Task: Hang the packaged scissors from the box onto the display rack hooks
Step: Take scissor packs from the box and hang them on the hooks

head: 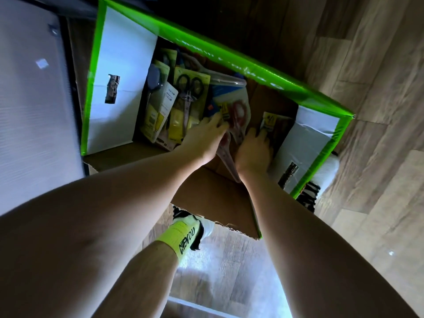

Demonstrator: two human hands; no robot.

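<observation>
This looks like the picking-up step: both hands are down in the green-edged cardboard box [215, 51], the left hand [203, 138] pinching the clear-packaged red-handled scissors [237, 118] at the box's middle, the right hand [253, 150] curled on a yellow-labelled pack [269, 122] at about three o'clock of it. The scissors' long axis runs twelve to six, handles at twelve, blades toward the person. Next they must be lifted clear toward the rack, which is out of view.

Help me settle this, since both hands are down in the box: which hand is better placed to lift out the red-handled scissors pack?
Left, probably. The left hand already has fingers on the red-handled scissors pack, while the right hand rests on a neighbouring pack.
</observation>
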